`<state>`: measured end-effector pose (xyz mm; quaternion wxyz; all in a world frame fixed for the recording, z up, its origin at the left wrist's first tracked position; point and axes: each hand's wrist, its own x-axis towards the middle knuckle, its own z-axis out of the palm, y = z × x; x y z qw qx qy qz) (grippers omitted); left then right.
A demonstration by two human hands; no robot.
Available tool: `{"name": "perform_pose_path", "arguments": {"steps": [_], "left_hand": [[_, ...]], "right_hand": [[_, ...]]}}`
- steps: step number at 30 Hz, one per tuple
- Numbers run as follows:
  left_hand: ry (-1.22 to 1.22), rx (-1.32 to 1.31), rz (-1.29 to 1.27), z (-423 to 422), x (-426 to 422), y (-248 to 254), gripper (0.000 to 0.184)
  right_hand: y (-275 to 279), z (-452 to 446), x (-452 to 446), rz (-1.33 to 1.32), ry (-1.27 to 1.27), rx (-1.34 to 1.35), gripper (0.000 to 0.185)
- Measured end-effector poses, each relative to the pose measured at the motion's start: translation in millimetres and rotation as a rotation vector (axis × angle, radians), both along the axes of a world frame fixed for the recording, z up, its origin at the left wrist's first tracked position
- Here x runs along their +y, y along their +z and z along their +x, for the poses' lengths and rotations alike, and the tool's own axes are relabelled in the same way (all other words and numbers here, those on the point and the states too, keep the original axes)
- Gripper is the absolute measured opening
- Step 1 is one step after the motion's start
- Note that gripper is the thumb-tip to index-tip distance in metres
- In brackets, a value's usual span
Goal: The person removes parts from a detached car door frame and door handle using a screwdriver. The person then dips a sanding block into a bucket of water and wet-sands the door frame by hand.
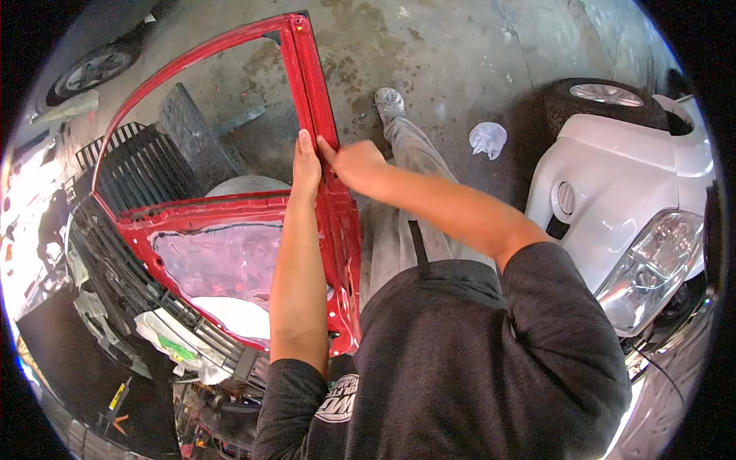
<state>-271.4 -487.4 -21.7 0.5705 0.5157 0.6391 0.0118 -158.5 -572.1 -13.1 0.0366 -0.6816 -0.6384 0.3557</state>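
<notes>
A red car door (325,92) with an open window frame stands in front of me, its inner panel partly covered by a hazy plastic sheet (222,257). My left hand (307,170) wraps round the upright window pillar, thumb pointing up along it. Just to its right, my right hand (357,163) is closed, with fingertips pressed against the pillar's outer edge. Whatever those fingertips may pinch is too small to make out. The door's lower edge runs down beside my shirt.
On the right lie a white car bumper (621,165) with a headlight (655,257) and a tyre (563,107). A crumpled plastic bag (487,139) sits on the concrete floor. Black grilles (142,165) and a dark panel (192,126) are behind the door; pliers (117,422) lie lower left.
</notes>
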Motion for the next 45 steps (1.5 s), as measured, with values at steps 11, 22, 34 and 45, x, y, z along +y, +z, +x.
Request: {"name": "perform_pose_path", "arguments": {"steps": [11, 22, 34, 45], "left_hand": [[-0.043, 0.004, 0.093, -9.5, -2.1, -29.0, 0.08], [-0.036, -0.096, 0.012, -9.0, -0.5, -12.7, 0.08], [0.07, -0.193, -0.181, -14.4, 6.9, -22.0, 0.079], [0.172, -0.377, -0.286, -17.7, 3.0, -25.8, 0.076]], "right_hand": [[10.4, 97.7, 117.1, 0.305, -0.664, 0.158, 0.029], [31.8, 119.9, 178.0, 0.271, -0.724, -0.001, 0.027], [-13.1, -10.8, 42.5, -0.024, -0.639, 0.116, 0.02], [12.7, 82.4, 161.9, 0.535, -0.948, 0.144, 0.021]]}}
